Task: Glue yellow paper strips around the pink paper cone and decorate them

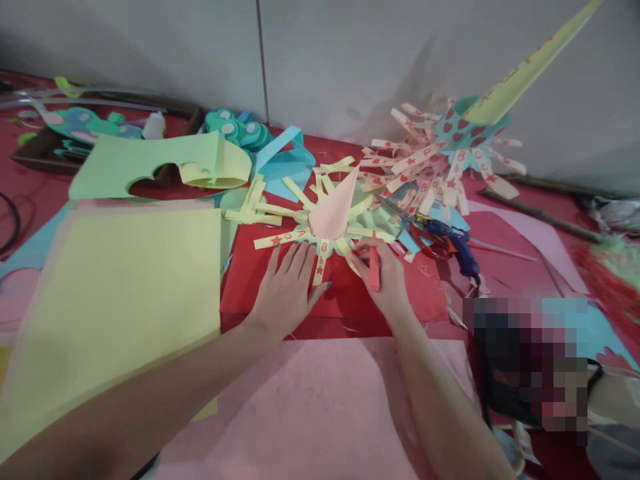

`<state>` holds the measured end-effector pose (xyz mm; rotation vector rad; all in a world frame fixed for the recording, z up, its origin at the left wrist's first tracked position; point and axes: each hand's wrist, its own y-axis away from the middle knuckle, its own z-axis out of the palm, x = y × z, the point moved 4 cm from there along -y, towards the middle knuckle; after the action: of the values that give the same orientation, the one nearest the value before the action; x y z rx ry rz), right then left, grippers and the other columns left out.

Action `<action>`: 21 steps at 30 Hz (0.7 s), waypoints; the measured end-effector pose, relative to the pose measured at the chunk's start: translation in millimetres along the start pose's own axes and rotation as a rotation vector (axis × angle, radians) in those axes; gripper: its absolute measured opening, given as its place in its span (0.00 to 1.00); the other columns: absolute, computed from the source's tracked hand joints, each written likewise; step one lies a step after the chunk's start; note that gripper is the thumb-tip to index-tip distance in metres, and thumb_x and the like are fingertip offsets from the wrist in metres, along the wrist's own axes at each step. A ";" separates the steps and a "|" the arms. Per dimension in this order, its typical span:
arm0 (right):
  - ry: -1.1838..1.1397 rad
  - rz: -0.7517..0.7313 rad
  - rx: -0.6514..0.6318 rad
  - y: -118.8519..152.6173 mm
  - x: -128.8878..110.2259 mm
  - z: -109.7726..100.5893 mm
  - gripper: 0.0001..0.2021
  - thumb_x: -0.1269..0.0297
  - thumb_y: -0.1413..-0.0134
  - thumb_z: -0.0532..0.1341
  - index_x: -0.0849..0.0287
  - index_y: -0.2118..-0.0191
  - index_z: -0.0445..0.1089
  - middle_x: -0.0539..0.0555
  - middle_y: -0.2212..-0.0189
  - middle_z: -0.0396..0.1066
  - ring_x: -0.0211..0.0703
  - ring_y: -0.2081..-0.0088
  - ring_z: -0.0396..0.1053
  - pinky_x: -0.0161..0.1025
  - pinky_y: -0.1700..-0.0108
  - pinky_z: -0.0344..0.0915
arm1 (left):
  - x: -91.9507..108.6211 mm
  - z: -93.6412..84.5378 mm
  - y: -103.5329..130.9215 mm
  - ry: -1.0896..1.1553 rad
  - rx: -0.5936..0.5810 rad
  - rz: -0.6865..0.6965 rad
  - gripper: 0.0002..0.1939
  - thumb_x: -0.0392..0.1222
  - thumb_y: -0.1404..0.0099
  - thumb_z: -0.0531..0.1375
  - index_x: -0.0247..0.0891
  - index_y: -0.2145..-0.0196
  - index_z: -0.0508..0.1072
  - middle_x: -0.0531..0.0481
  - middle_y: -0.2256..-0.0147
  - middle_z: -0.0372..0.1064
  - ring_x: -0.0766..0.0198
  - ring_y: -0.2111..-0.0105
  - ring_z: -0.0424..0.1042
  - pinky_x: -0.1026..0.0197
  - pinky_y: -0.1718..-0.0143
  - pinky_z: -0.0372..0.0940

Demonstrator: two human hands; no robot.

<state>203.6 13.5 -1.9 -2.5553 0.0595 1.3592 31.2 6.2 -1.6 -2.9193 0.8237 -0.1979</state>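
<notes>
Paper (pixel 115 293), yellow, lies far left. Left hand (pixel 289 288) rests flat, fingers spread, on the red sheet (pixel 250 280), touching a yellow strip (pixel 323 260) of the cone craft (pixel 333 213). Right hand (pixel 383 277) grips a red marker (pixel 373 270) just beside it.

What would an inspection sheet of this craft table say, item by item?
Surface: red table, mostly under sheets of pink paper and yellow paper.
Job's things: red marker; paper sun craft with a pink cone and yellow strips.
Clutter: second cone craft, scissors, glue gun, green paper, glue bottle.
Hands: left hand flat beside a strip; right hand grips the marker.
Cables: dark cable at left edge.
Surroundings: grey wall behind.
</notes>
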 end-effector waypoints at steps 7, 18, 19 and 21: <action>-0.110 0.045 0.004 2.2 -9.3 -0.6 0.08 0.61 0.50 0.61 0.55 0.63 0.65 0.51 0.68 0.71 0.36 0.71 0.69 0.36 0.67 0.67 | -4.0 0.6 -0.7 0.032 0.020 -0.027 0.30 0.50 0.30 0.41 0.25 0.39 0.55 0.37 0.41 0.56 0.50 0.40 0.54 0.41 0.39 0.43; -0.380 0.018 0.047 3.8 -12.8 -0.6 0.10 0.62 0.50 0.63 0.52 0.61 0.64 0.50 0.60 0.70 0.37 0.63 0.71 0.39 0.58 0.70 | -6.4 1.0 -2.1 0.045 0.015 -0.060 0.26 0.43 0.31 0.43 0.26 0.39 0.55 0.37 0.40 0.54 0.51 0.39 0.53 0.42 0.39 0.44; -0.374 0.024 0.036 3.9 -12.2 0.1 0.10 0.61 0.50 0.63 0.52 0.61 0.64 0.51 0.60 0.70 0.37 0.63 0.71 0.40 0.58 0.70 | -6.3 0.7 -1.9 0.039 0.019 -0.059 0.26 0.42 0.31 0.43 0.26 0.40 0.55 0.37 0.40 0.54 0.51 0.39 0.53 0.42 0.39 0.45; -0.344 0.037 0.011 3.9 -11.0 1.6 0.10 0.60 0.50 0.63 0.53 0.61 0.64 0.51 0.60 0.70 0.37 0.64 0.71 0.40 0.59 0.71 | -5.9 -0.1 -1.7 0.031 0.025 -0.058 0.25 0.40 0.31 0.42 0.26 0.40 0.56 0.37 0.40 0.55 0.51 0.40 0.54 0.43 0.39 0.46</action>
<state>195.5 9.2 5.5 -2.2839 0.0525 1.7848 27.1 10.8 -1.8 -2.9260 0.7360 -0.2576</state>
